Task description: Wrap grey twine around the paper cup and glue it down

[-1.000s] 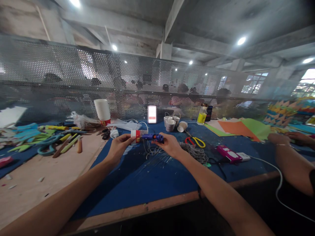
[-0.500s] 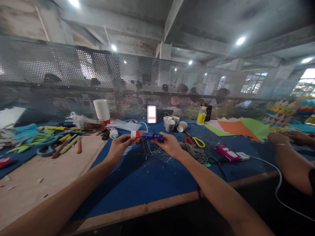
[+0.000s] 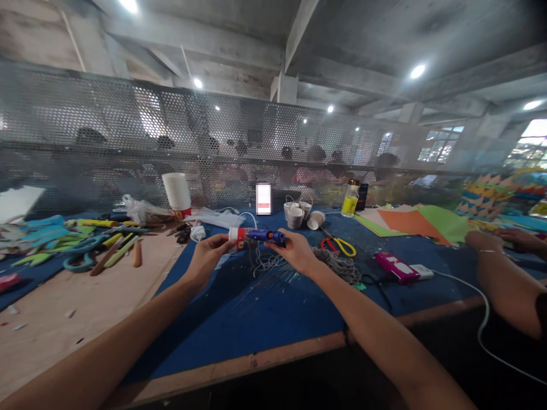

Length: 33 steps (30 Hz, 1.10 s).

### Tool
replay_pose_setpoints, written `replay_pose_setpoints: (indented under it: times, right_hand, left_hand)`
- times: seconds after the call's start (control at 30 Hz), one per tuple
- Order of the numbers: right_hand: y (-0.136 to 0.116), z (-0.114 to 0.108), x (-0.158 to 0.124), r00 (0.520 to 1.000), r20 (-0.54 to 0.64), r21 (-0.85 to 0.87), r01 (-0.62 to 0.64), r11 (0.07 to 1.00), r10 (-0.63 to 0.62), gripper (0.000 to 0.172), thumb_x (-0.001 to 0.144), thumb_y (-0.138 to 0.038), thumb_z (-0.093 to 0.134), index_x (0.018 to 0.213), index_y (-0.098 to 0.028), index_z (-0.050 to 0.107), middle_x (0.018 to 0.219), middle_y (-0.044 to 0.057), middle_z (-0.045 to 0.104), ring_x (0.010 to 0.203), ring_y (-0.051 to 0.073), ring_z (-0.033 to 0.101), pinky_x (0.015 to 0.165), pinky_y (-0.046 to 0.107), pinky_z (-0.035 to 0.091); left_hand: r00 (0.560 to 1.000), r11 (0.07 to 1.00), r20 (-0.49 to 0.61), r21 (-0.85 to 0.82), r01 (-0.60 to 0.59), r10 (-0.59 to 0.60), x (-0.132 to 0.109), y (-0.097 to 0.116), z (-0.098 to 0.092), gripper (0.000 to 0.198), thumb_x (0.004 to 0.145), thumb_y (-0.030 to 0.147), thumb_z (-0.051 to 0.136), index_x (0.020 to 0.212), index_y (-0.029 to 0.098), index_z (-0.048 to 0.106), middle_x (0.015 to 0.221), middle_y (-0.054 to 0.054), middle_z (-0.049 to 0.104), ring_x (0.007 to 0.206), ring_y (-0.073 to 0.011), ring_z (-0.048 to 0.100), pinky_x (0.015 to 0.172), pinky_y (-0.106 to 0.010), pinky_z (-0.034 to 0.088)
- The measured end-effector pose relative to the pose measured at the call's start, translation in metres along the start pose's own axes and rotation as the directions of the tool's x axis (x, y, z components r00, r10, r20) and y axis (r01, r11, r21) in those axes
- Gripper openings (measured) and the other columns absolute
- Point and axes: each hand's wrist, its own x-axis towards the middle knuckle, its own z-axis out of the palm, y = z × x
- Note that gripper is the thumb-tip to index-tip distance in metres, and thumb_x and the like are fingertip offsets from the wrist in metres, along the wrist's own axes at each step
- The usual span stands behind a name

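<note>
- Paper cup [image 3: 235, 237]: in L hand [image 3: 209, 251].
- Tool [image 3: 264, 235]: in R hand [image 3: 296, 250], just R of paper cup.
- Cord bundle [image 3: 342, 265]: on tbl [image 3: 256, 324], R of R hand.
- Scissors [image 3: 348, 247]: just behind cord bundle.
- Small cups [image 3: 294, 217]: behind R hand.
- Bottle [image 3: 350, 202]: R of small cups; paper sheets [image 3: 404, 223] R of it.
- Cup stack [image 3: 176, 191]: back L, plastic bag [image 3: 143, 210] beside.
- Mesh screen [image 3: 188, 128]: behind tbl.

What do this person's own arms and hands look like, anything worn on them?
The bare left hand and bare right hand wear no gloves; the slim left forearm and slim right forearm show no sleeve, watch or bracelet. Any ring would be too small to make out.
</note>
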Motion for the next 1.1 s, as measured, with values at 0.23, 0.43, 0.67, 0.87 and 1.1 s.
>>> replay_pose_setpoints:
  times: [0.23,0.43,0.67,0.87,1.1]
  right_hand:
    - [-0.0003,0.0,0.0003,1.0,-0.012,-0.03,-0.011,0.999,0.011,0.035,0.098,-0.055,0.06,0.085,-0.022,0.059,0.077,0.001,0.068,0.067,0.017,0.06,0.064,0.024,0.036]
    - [0.002,0.0003,0.0012,1.0,-0.024,-0.027,-0.012,1.0,0.012,0.037,0.098,-0.057,0.059,0.086,-0.022,0.059,0.078,0.002,0.069,0.069,0.018,0.06,0.064,0.024,0.035]
    - [0.0007,-0.0011,0.0014,1.0,-0.017,-0.046,-0.023,0.999,0.023,0.037,0.099,-0.057,0.059,0.087,-0.022,0.059,0.078,0.002,0.07,0.068,0.018,0.06,0.063,0.024,0.035]
    - [0.0004,-0.002,0.0013,0.999,-0.015,-0.051,-0.035,0.998,0.034,0.036,0.099,-0.056,0.059,0.088,-0.022,0.061,0.08,0.002,0.07,0.069,0.019,0.061,0.064,0.025,0.037]
    - [0.0025,-0.001,0.002,1.0,-0.021,-0.079,-0.025,0.997,0.023,0.036,0.1,-0.056,0.057,0.09,-0.021,0.061,0.08,0.003,0.07,0.072,0.02,0.063,0.065,0.025,0.036]
  left_hand:
    - [1.0,1.0,0.023,0.007,-0.015,0.015,0.0025,-0.0064,-0.0032,0.035,0.065,0.048,0.091,0.082,0.019,0.082,0.078,-0.003,0.077,0.071,-0.0184,0.06,0.07,-0.029,0.044]
    - [0.999,1.0,0.032,0.015,-0.012,0.012,0.0031,-0.0073,-0.0036,0.039,0.064,0.051,0.091,0.083,0.018,0.082,0.083,-0.006,0.079,0.075,-0.0213,0.064,0.074,-0.031,0.047]
    - [0.998,0.998,0.054,0.049,-0.028,0.026,0.0023,-0.0079,-0.0039,0.037,0.067,0.05,0.089,0.086,0.019,0.082,0.086,-0.006,0.08,0.079,-0.0219,0.067,0.078,-0.031,0.048]
    - [0.999,0.999,0.05,0.043,-0.015,0.013,0.0002,-0.0038,-0.0016,0.037,0.067,0.05,0.089,0.085,0.018,0.082,0.085,-0.007,0.08,0.078,-0.0215,0.068,0.078,-0.031,0.049]
    - [0.998,0.997,0.052,0.061,-0.037,0.034,0.0008,-0.0038,-0.0016,0.033,0.068,0.047,0.089,0.082,0.018,0.082,0.082,-0.007,0.08,0.077,-0.0211,0.068,0.078,-0.031,0.049]
